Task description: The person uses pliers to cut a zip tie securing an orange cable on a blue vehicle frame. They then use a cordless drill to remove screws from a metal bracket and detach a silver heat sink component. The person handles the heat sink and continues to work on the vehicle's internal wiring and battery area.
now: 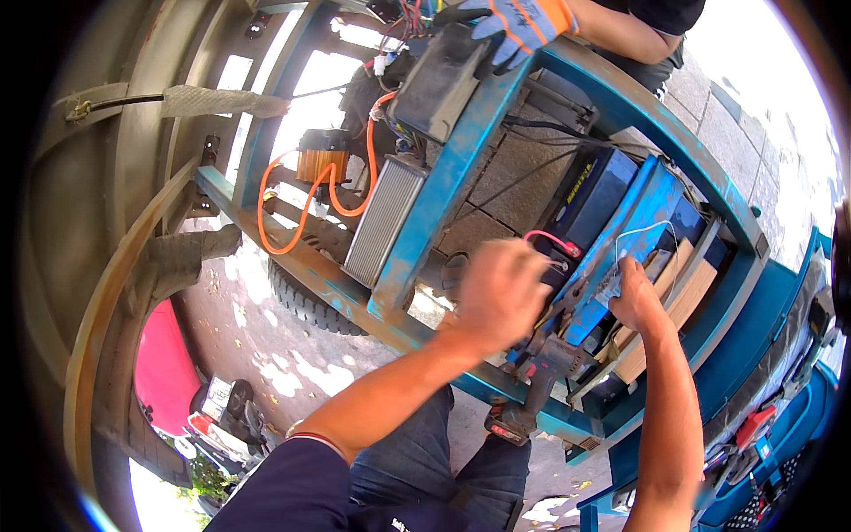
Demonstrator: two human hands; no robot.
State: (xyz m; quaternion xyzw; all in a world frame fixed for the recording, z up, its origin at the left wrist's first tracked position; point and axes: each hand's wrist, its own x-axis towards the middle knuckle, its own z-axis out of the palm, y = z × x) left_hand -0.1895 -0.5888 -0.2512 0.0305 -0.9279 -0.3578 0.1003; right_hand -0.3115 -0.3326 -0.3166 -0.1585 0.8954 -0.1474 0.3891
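Observation:
My left hand [498, 297] is smeared by motion above the blue frame, left of the dark battery [587, 195]. Whether its fingers hold anything cannot be made out. A red cable [551, 238] runs to the battery's terminal near those fingers. My right hand [636, 297] is closed over the blue metal bar [612, 257] beside the battery. From its fingertips a thin pale wire [645, 227] loops up and back down to the right. Below both hands, a cordless drill [542, 377] rests on the frame's near rail.
Wooden blocks [678, 310] are wedged right of the bar. Another person's gloved hand [523, 27] is at the top by a black box [439, 84]. An orange cable [266, 213] curves near a finned metal unit [386, 222]. A blue cart with tools [771, 426] stands right.

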